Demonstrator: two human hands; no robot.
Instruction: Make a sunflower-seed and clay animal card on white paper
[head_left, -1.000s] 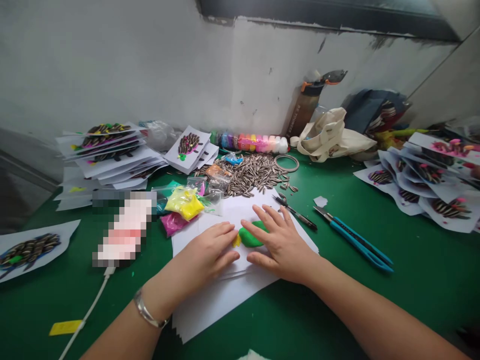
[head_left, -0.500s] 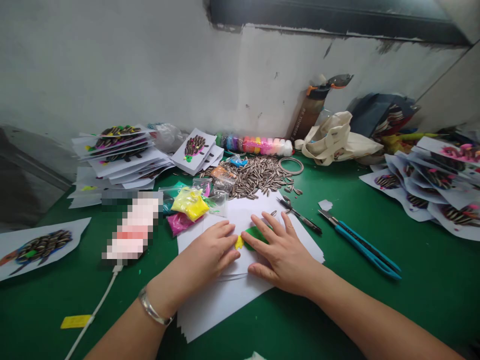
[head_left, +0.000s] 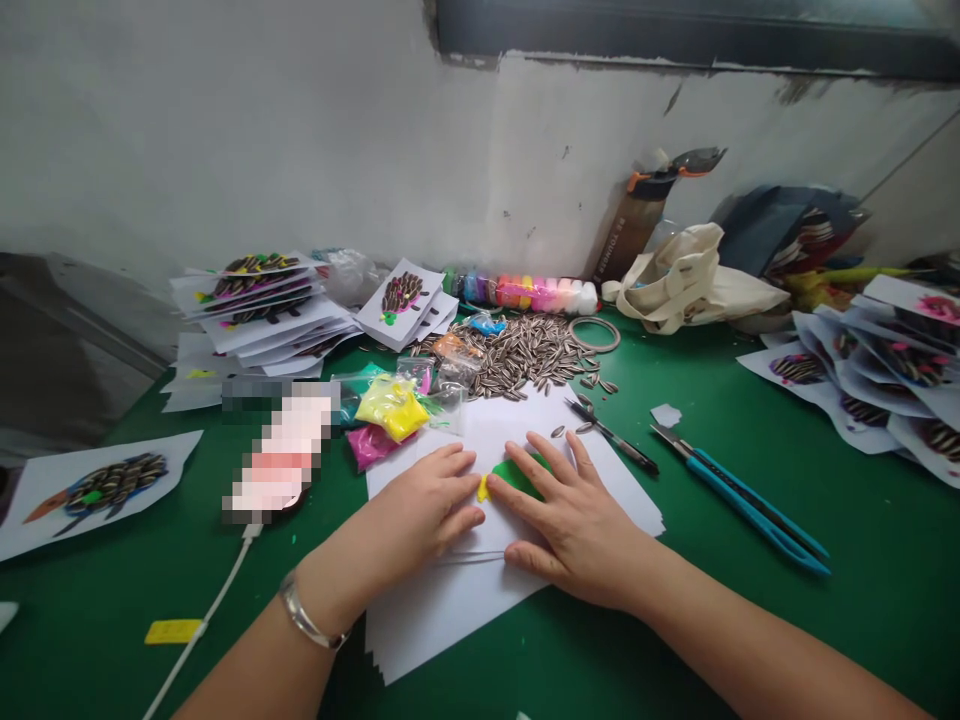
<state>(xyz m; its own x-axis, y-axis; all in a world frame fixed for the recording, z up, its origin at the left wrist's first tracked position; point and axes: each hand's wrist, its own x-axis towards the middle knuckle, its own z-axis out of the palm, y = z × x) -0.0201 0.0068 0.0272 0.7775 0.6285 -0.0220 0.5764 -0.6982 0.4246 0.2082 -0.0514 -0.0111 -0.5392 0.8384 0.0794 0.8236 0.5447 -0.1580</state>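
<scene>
White paper sheets (head_left: 442,630) lie stacked on the green table. On the top sheet are a flat green clay shape (head_left: 517,477) and a small yellow clay piece (head_left: 483,489) touching its left end. My right hand (head_left: 574,515) lies spread over the paper, its fingers partly covering the green shape and the index fingertip at the yellow piece. My left hand (head_left: 412,510) rests on the paper just left of the yellow piece, fingers extended and holding nothing visible.
Sunflower seeds (head_left: 517,350) and bagged yellow clay (head_left: 390,405) lie beyond the paper. To the right are a black pen (head_left: 615,438) and blue cutter (head_left: 742,500). Seed pictures (head_left: 281,325) are piled at left, others (head_left: 862,370) at right. A white cable (head_left: 202,625) runs at left.
The view has shifted slightly, so the table items appear farther right. Both hands keep nearly the same pose around the clay pieces.
</scene>
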